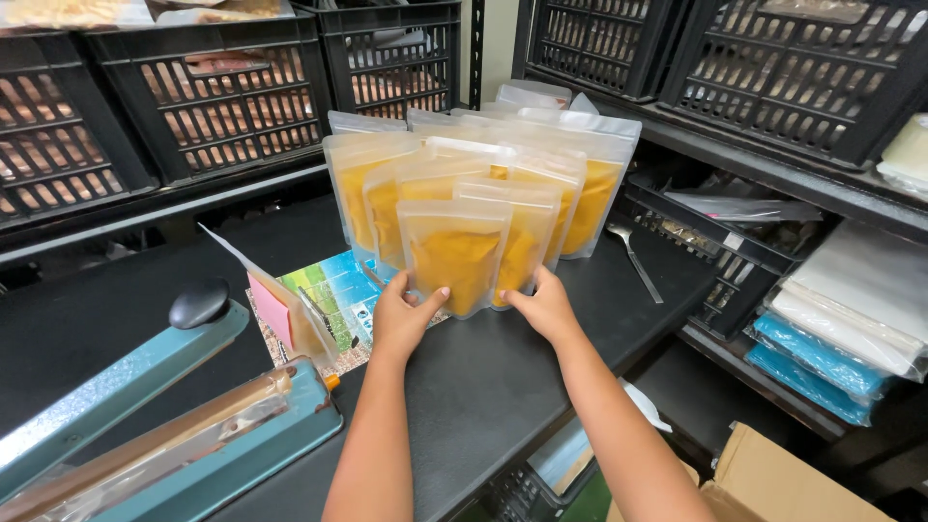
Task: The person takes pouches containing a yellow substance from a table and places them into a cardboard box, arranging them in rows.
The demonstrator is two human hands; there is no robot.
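The front pouch (454, 256) is a clear stand-up bag with yellow-orange powder inside, and it stands upright on the black table (483, 387). Both hands are at its lower part. The left hand (406, 317) touches the left bottom corner of the front pouch, with the fingers spread open and the thumb pointing to the right along the bottom edge. The right hand (543, 307) is at the right bottom corner of the front pouch, and its fingers reach behind toward the neighbour bag; whether they grip something I cannot tell.

Behind the front pouch stands a group of similar pouches (503, 184), close together in rows, all upright. To the right of the front pouch a metal spoon (633, 256) lies on the table, apart from the bags. To the left of the front pouch there is a colourful printed sheet (338, 290) and a folded card with pink paper (275, 309). Further left and nearer to the person is a blue-green heat sealer (174, 425) with a black knob (199, 303). Behind the pouches, black plastic crates (232, 106) stand on a shelf.
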